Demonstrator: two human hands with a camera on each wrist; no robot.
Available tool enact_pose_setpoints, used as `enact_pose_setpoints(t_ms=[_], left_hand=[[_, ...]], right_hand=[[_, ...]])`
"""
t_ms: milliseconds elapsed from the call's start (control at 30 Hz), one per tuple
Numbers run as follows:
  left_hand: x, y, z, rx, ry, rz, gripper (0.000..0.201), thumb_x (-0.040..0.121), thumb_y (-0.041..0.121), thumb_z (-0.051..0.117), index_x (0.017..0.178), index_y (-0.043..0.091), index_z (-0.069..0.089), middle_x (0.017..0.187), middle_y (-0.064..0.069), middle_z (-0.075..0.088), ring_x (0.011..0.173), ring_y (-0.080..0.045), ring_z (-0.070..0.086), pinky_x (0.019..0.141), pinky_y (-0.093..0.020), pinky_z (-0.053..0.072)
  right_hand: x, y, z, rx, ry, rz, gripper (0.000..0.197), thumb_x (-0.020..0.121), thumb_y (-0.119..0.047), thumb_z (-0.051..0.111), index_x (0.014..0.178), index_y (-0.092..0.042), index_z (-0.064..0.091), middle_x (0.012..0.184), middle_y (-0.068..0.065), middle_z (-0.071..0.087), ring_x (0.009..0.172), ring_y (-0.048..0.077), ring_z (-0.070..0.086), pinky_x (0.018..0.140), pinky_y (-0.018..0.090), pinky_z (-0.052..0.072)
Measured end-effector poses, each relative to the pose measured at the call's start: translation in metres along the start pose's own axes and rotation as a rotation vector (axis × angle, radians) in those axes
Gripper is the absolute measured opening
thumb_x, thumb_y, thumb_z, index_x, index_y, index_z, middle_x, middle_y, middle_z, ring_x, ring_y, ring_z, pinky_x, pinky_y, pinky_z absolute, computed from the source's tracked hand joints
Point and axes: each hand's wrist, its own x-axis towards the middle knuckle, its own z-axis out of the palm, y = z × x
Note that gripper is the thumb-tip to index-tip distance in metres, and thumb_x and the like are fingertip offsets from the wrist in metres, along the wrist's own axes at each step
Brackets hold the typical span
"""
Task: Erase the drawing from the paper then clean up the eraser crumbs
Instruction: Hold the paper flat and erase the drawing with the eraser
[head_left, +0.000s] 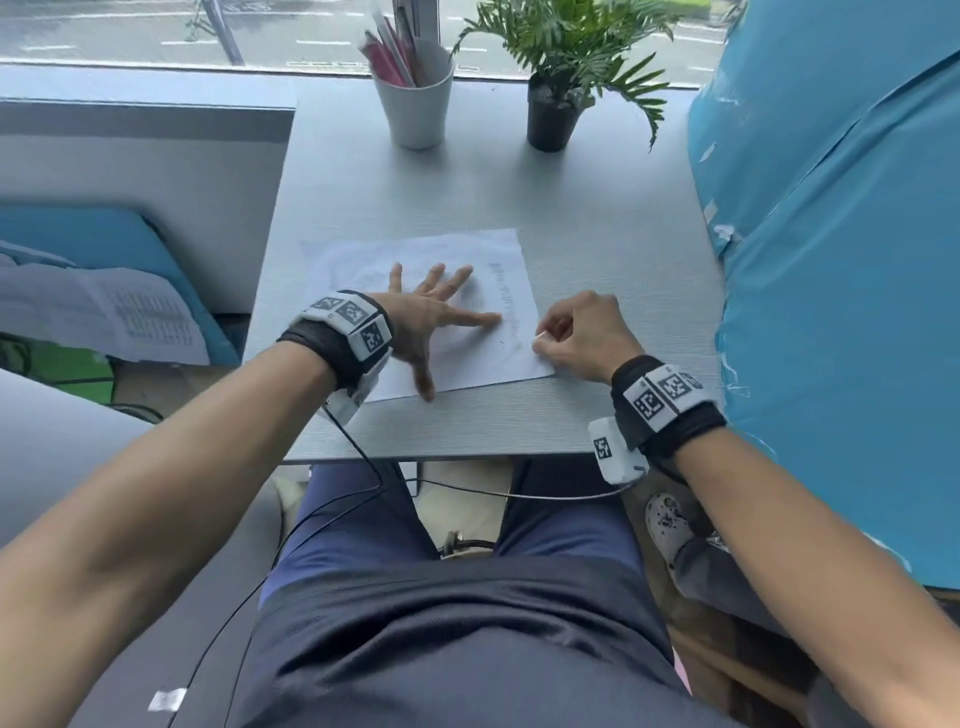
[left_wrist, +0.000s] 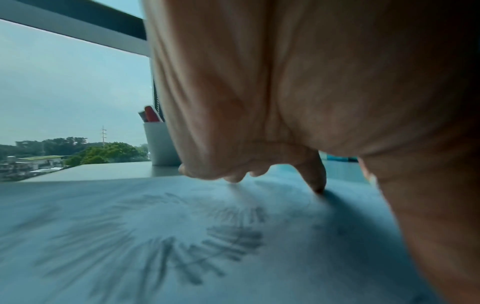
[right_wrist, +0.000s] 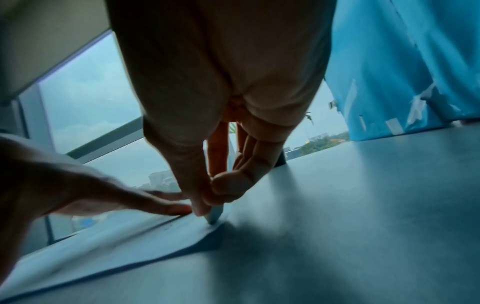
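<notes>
left hand (head_left: 434, 312) is lying splayed, flat, pinning the paper (head_left: 363, 254) | right hand (head_left: 582, 338) is pinching the eraser (right_wrist: 214, 216), tip touching the paper's right edge | pencil drawing (left_wrist: 182, 236) is lying leftward, beneath the left palm

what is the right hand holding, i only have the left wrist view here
Observer: The right hand pinches a small pale eraser, its tip down at the right edge of the paper.
Operator: where's that compared to the left hand
Observer: Just right of it. The left hand lies spread flat on the paper, index fingertip close to the eraser.
Operator: any pencil marks over there
Observer: Yes, the head view shows a faint grey band of marks running along the paper's right side, beyond the left hand's fingertips.
Operator: crumbs?
Observer: A few tiny dark specks lie on the paper beside the eraser; too small to tell what they are.
</notes>
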Motion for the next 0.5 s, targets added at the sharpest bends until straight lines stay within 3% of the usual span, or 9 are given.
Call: enact_pose_setpoints(t_ms=[67, 133, 233, 333, 400, 500], left_hand=[[-0.007, -0.001, -0.003, 0.015, 0.036, -0.007, 0.118, 0.067, 0.027, 0.091, 0.151, 0.060, 0.014, 0.162, 0.004, -0.030, 0.149, -0.025, -0.028, 0.110, -0.076, -0.011], [-0.009, 0.001, -0.001, -0.054, 0.082, 0.001, 0.099, 0.076, 0.020, 0.083, 0.149, 0.056, 0.028, 0.167, 0.005, -0.015, 0.153, -0.023, -0.017, 0.110, -0.077, -0.007], [-0.009, 0.008, 0.008, -0.226, 0.174, -0.003, 0.081, 0.074, 0.048, 0.083, 0.143, 0.046, 0.042, 0.168, 0.004, 0.003, 0.154, -0.022, 0.000, 0.113, -0.074, 0.007], [-0.007, 0.023, 0.020, -0.304, 0.267, -0.054, 0.094, 0.059, 0.071, 0.081, 0.135, 0.031, 0.043, 0.163, 0.004, 0.014, 0.153, -0.023, 0.006, 0.110, -0.075, 0.017], [-0.002, 0.032, 0.029, -0.289, 0.301, -0.097, 0.110, 0.048, 0.081, 0.078, 0.133, 0.024, 0.038, 0.160, 0.006, 0.015, 0.152, -0.025, 0.005, 0.107, -0.080, 0.014], [0.005, 0.037, 0.040, -0.288, 0.299, -0.133, 0.132, 0.043, 0.083, 0.079, 0.145, 0.019, 0.024, 0.165, 0.007, -0.001, 0.154, -0.028, -0.008, 0.108, -0.080, 0.002]], right_hand=[[-0.012, -0.005, 0.007, -0.012, -0.044, -0.038, 0.007, 0.075, -0.017, 0.072, 0.078, -0.014, 0.077, 0.070, -0.004, 0.070, 0.064, 0.006, 0.063, 0.065, 0.019, 0.054], [-0.023, -0.013, 0.014, -0.020, -0.121, -0.077, 0.006, 0.075, -0.016, 0.073, 0.078, -0.013, 0.077, 0.069, -0.006, 0.069, 0.061, 0.002, 0.060, 0.063, 0.018, 0.054], [-0.022, -0.021, 0.016, 0.001, -0.176, -0.090, 0.006, 0.074, -0.017, 0.076, 0.079, -0.014, 0.078, 0.068, -0.005, 0.069, 0.062, 0.004, 0.063, 0.066, 0.024, 0.059], [-0.008, -0.020, 0.014, 0.037, -0.055, -0.059, 0.008, 0.075, -0.019, 0.076, 0.081, -0.014, 0.078, 0.073, -0.003, 0.071, 0.068, 0.009, 0.066, 0.070, 0.025, 0.058], [-0.004, -0.021, 0.015, 0.030, -0.020, -0.040, 0.008, 0.076, -0.017, 0.075, 0.082, -0.012, 0.078, 0.075, 0.000, 0.072, 0.068, 0.009, 0.065, 0.070, 0.023, 0.056], [-0.003, -0.026, 0.021, 0.007, -0.046, -0.040, 0.007, 0.076, -0.016, 0.074, 0.082, -0.012, 0.077, 0.076, 0.001, 0.072, 0.067, 0.007, 0.064, 0.067, 0.020, 0.054]])
